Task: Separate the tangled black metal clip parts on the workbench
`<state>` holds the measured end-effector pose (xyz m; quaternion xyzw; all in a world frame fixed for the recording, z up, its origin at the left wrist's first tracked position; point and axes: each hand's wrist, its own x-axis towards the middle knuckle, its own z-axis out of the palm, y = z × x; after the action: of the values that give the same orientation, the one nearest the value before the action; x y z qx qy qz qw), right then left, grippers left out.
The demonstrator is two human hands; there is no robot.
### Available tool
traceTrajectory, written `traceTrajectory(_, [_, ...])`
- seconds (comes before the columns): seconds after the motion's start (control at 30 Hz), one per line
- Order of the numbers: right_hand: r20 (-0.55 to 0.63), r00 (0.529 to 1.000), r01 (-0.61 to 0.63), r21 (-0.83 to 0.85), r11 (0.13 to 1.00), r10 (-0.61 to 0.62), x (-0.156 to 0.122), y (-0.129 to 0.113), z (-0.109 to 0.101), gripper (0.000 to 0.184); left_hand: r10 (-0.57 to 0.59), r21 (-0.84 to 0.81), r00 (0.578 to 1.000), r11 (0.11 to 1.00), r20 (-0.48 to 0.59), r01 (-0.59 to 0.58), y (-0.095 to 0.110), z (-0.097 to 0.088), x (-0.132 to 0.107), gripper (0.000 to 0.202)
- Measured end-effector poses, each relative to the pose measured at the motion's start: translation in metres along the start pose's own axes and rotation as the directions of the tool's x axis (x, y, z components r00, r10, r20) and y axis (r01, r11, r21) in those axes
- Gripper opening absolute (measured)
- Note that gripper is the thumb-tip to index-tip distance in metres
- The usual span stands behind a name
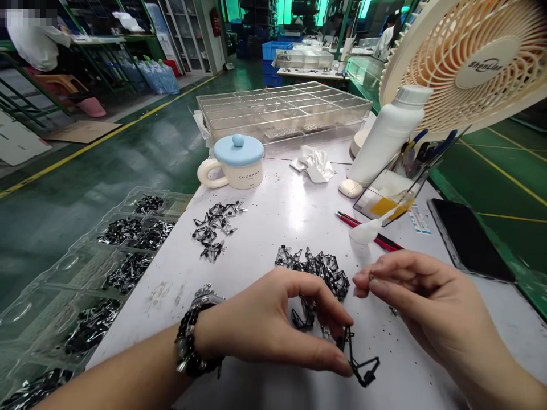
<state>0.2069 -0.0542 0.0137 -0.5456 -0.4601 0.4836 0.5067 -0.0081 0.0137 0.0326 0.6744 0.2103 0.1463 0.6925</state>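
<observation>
My left hand [273, 322], with a bracelet and a watch at the wrist, pinches a small angular black part [363, 367] between thumb and index finger. The part looks like a thin bent frame, and its near end is hidden by the fingertips. My right hand [431, 302] is held just right of it, thumb and fingertips pressed together; whatever is between them is too small to name. Behind my hands lies a heap of similar black parts [320, 265]. A smaller group of black parts with clear pieces [213, 225] lies farther left.
A clear compartment tray [128, 259] full of black parts stands at the table's left edge. Behind are a lidded mug [243, 165], crumpled tissue [315, 164] and a large divided box [286, 111]. A white bottle [388, 134], fan [470, 62], pens [367, 230] and phone [470, 239] are right.
</observation>
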Motion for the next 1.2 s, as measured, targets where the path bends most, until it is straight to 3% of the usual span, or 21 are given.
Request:
traceTrajectory(0.13, [-0.066, 0.995, 0.07, -0.043, 0.997, -0.072, -0.001, 0.0, 0.002, 0.012, 0.023, 0.042, 0.999, 0.999, -0.041, -0.021, -0.001, 0.001, 0.0, 0.026])
traceTrajectory(0.23, [-0.108, 0.979, 0.153, -0.159, 0.975, -0.171, -0.005, -0.002, 0.004, 0.011, 0.12, 0.123, 0.987, 0.987, -0.105, -0.106, -0.004, 0.003, 0.001, 0.025])
traceTrajectory(0.33, [-0.164, 0.934, 0.249, -0.337, 0.908, -0.317, -0.01, -0.006, 0.005, 0.012, 0.244, 0.28, 0.954, 0.941, -0.175, -0.19, -0.008, 0.005, 0.002, 0.025])
traceTrajectory(0.5, [-0.096, 0.878, 0.367, -0.496, 0.787, -0.47, -0.016, -0.011, 0.012, 0.018, 0.37, 0.455, 0.899, 0.859, -0.235, -0.234, -0.013, 0.008, 0.003, 0.023])
traceTrajectory(0.67, [-0.106, 0.874, 0.35, -0.54, 0.766, -0.475, -0.019, -0.011, 0.018, 0.016, 0.506, 0.624, 0.83, 0.734, -0.237, -0.27, -0.014, 0.011, 0.002, 0.02])
traceTrajectory(0.83, [0.165, 0.877, 0.461, -0.553, 0.693, -0.452, -0.012, -0.004, 0.014, 0.009, 0.582, 0.719, 0.783, 0.639, -0.219, -0.274, -0.015, 0.013, 0.0, 0.017])
traceTrajectory(0.97, [0.163, 0.893, 0.431, -0.573, 0.697, -0.419, -0.009, 0.001, 0.016, 0.003, 0.632, 0.758, 0.745, 0.588, -0.214, -0.281, -0.014, 0.015, -0.001, 0.013])
traceTrajectory(1.2, [0.136, 0.915, 0.394, -0.514, 0.762, -0.381, -0.01, 0.0, 0.02, 0.004, 0.645, 0.764, 0.733, 0.579, -0.216, -0.284, -0.013, 0.017, -0.002, 0.013])
